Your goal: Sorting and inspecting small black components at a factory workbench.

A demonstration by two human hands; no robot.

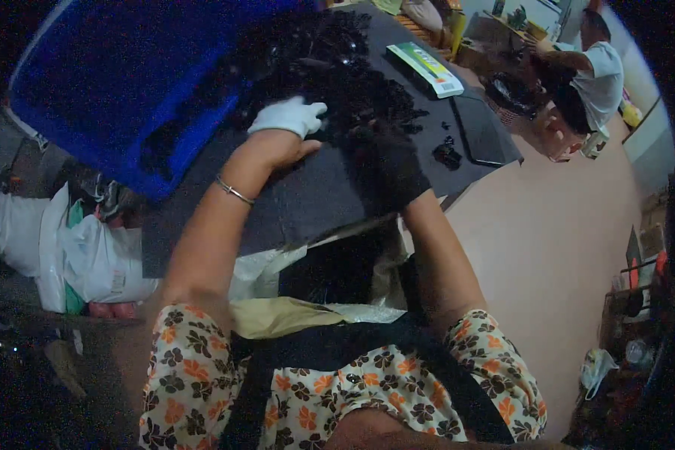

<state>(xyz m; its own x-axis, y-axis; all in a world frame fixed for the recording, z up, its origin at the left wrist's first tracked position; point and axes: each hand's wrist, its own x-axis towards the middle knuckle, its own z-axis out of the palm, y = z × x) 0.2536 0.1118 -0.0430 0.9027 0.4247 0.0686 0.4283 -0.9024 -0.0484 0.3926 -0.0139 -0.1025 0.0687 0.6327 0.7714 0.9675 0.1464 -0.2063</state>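
Observation:
A heap of small shiny black pieces [315, 56], too dark to tell what they are, covers the far part of a dark table [277, 202]. My left hand [289, 122] lies on the near left edge of this heap. It wears a white glove that leaves the thumb bare, and its fingers are apart with nothing visible in them. To its right, my right hand [386, 154] reaches into the heap in a black glove. Its fingers blend into the black pieces, so their grip is hidden. A small black clump [448, 155] lies apart, right of that hand.
A bright blue panel or bin [127, 82] stands left of the heap. On the table's right side are a green-and-white box [426, 69] and a black phone-like slab [481, 129]. White bags [101, 255] sit at lower left. Another person [596, 71] sits at far right.

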